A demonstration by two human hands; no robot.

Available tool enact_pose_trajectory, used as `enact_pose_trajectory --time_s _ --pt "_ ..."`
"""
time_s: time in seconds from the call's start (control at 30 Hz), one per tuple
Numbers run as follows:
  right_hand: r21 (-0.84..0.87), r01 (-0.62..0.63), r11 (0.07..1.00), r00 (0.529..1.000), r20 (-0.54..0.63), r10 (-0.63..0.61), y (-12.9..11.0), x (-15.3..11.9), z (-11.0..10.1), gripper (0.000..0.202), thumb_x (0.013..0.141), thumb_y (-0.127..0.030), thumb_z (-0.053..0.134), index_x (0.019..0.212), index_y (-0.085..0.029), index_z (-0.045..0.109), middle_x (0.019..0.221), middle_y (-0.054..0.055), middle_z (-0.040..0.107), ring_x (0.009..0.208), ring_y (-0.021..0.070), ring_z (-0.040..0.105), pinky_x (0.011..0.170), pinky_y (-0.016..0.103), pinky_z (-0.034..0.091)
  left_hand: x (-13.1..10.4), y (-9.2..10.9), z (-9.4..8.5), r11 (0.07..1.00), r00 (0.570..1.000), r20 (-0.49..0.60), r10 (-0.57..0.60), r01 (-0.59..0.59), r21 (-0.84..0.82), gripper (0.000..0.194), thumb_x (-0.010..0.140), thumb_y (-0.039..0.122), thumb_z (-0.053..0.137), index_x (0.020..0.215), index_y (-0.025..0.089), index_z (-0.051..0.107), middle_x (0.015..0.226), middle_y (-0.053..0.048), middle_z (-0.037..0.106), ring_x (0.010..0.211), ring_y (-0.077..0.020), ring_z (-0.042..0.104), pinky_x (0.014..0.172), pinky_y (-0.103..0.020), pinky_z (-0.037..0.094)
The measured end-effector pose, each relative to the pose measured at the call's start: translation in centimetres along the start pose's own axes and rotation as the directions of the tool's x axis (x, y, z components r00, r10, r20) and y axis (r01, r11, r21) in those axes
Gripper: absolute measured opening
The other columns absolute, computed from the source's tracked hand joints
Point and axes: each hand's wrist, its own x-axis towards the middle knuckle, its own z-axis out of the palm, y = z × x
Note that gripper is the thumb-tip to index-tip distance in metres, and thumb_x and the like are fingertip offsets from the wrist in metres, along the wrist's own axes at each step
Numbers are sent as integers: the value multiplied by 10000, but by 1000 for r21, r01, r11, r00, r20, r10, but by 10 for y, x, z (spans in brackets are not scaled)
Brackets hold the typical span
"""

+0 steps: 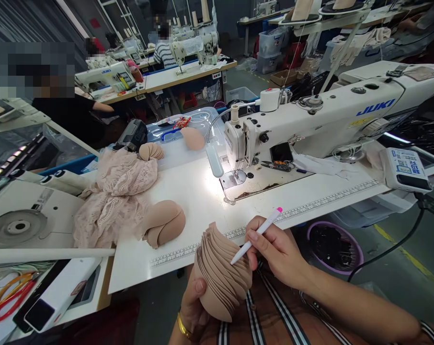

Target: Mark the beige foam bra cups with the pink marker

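My left hand (195,302) is closed round the lower left side of a fanned stack of beige bra cups (220,273), thumb on the front piece. The stack is above my lap, in front of the table's near edge. In my right hand (270,249) is a white marker pen (256,235) with a pink end, gripped between thumb and fingers. Its lower tip points down at the stack's layered edges; whether it touches them I cannot tell. A smaller pile of beige cups (165,223) lies on the table just beyond, to the left.
A JUKI sewing machine (310,124) with a lit lamp (214,161) stands at the right. Beige lace (121,187) is heaped left. Small scissors (276,166) lie by the machine; red-handled scissors (10,304) lie lower left. A person (69,115) sits beyond.
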Motion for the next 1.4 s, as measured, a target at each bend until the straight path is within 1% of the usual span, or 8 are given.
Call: enact_pose_trajectory --time_s 0.1,0.3,0.63,0.77,0.93,1.1,1.23,1.4 --pt "25 -21 999 999 29 20 1 1 0 400 1125 -568 528 950 -208 533 607 -31 670 607 142 565 679 280 422 2 2 4 995 997 -12 70 -69 73 859 823 434 887 1584 286 517 1098 -84 820 1125 -362 754 980 -457 634" --pt "90 -22 996 999 26 20 2 1 -3 397 1129 -559 530 948 -206 534 600 -41 664 584 124 554 660 263 414 2 2 -2 994 996 -34 78 -75 75 901 809 437 888 1600 287 485 1308 -115 763 1161 -366 741 1003 -472 622" --pt "52 -47 998 996 81 43 3 -4 -3 413 1123 -574 532 943 -203 528 588 -48 630 585 118 534 653 249 425 3 1 -5 993 995 -27 93 -91 75 708 830 427 879 1481 290 637 938 -41 820 1104 -320 766 1010 -406 615" --pt "109 -69 992 995 76 61 2 -2 -3 428 1114 -601 530 940 -210 517 576 -51 634 563 120 526 640 251 422 3 1 -4 994 996 -24 80 -78 83 719 824 436 880 1483 283 637 989 -54 824 1118 -326 760 1013 -413 612" --pt "50 -29 998 999 31 27 1 0 0 397 1130 -563 522 948 -210 526 604 -47 653 589 123 554 665 261 424 1 1 1 994 997 -35 68 -65 91 767 835 470 861 1527 281 590 1105 -76 821 1102 -338 763 1023 -453 609" --pt "39 -42 998 997 66 39 -1 -1 4 409 1121 -581 529 944 -211 525 602 -40 661 601 128 560 676 265 427 2 -1 3 994 997 -25 67 -65 90 827 827 465 864 1560 252 547 1138 -102 815 1093 -340 767 1033 -458 603" --pt "67 -20 998 999 49 17 -1 -2 2 403 1129 -570 517 940 -214 522 594 -49 654 573 121 546 671 264 437 2 -1 -2 993 997 -22 77 -74 88 791 833 446 867 1538 246 571 1135 -100 816 1106 -332 765 1049 -443 594" --pt "-38 -4 999 997 73 7 -2 -5 2 420 1126 -581 508 939 -206 532 600 -30 657 586 134 561 645 269 432 3 -1 4 995 997 -9 75 -74 64 812 845 424 856 1566 242 532 1056 -80 826 1107 -334 764 1082 -461 574"
